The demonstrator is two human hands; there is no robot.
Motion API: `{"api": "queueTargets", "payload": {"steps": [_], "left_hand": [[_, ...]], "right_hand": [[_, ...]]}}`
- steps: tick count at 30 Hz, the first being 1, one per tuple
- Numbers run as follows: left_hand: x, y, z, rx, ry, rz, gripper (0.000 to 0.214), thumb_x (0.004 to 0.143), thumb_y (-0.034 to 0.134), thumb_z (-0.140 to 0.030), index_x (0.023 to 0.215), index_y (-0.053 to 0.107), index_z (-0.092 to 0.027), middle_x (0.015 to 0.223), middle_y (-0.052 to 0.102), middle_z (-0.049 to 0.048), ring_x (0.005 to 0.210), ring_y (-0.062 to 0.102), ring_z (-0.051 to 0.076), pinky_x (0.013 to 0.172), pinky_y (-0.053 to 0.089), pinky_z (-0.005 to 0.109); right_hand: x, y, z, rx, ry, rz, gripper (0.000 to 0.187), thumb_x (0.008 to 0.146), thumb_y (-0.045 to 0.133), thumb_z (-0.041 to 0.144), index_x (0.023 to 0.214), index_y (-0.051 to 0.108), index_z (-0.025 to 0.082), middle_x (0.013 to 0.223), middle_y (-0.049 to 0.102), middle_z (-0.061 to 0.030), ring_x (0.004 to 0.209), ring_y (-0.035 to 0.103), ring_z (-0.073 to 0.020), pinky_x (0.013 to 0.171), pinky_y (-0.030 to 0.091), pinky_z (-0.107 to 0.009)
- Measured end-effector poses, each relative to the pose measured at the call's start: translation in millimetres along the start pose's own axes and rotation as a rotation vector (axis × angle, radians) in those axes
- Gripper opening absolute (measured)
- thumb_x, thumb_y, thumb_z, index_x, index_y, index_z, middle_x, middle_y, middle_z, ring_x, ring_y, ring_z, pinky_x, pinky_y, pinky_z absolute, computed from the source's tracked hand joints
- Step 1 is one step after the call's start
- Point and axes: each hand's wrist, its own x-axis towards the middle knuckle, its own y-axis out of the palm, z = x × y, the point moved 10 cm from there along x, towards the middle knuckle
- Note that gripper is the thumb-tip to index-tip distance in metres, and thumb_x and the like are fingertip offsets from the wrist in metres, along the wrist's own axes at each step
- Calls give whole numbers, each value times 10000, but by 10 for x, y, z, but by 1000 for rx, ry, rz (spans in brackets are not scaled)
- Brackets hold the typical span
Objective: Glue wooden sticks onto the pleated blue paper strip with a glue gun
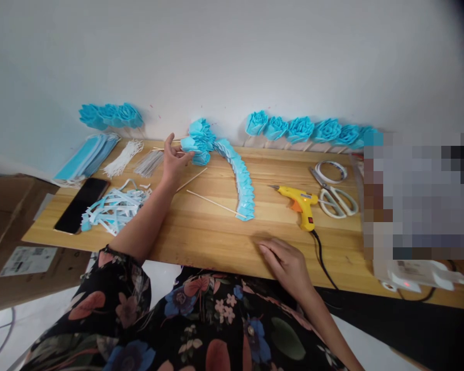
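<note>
My left hand (pixel 175 162) reaches to the back of the table, thumb and fingers apart around the thin stems of a small bunch of blue ruffled flowers (pixel 201 135). The thumb touches the lower bloom. Right of the bunch, a curved strip of overlapping blue pleated pieces (pixel 242 175) lies flat. A thin wooden stick (pixel 212 201) rests with one end on the strip's near end. My right hand (pixel 284 262) rests loosely curled at the table's front edge, with nothing visible in it. Nearest to it is a yellow glue gun (pixel 302 203), lying with its nozzle to the left.
Scissors (pixel 338 201) and a tape roll (pixel 331 171) lie right. More blue flowers (pixel 300 129) lean on the wall. Leftward are face masks (pixel 87 157), white ear loops (pixel 123 158), cut strips (pixel 118 206) and a phone (pixel 82 205). A power strip (pixel 413 275) sits front right.
</note>
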Motion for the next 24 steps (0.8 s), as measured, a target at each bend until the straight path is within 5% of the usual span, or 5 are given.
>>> {"api": "queueTargets", "payload": {"steps": [8,14,24], "left_hand": [[81,35,20,22,-4,-24,902,728,817,-419,1510,427,-197,796,558,-23,648,554,138,580,432,256],[131,46,61,30,-5,-65,1033,729,845,-529,1577,359,-194,721,500,-64,622,531,136,599,424,256],[135,87,59,21,8,-18,1045,753,813,-541,1604,314,-194,738,534,-47,673,563,167,628,452,268]], "right_hand": [[-9,10,-29,13,30,4,259,1082,554,291,980,782,224,885,822,-74,775,786,-219,668,593,-314],[-5,1,-14,20,16,-1,243,1078,564,272,980,779,217,880,821,-68,767,784,-217,671,591,-313],[-8,11,-44,25,45,7,265,1082,553,303,987,788,227,890,825,-73,785,790,-219,687,603,-314]]}}
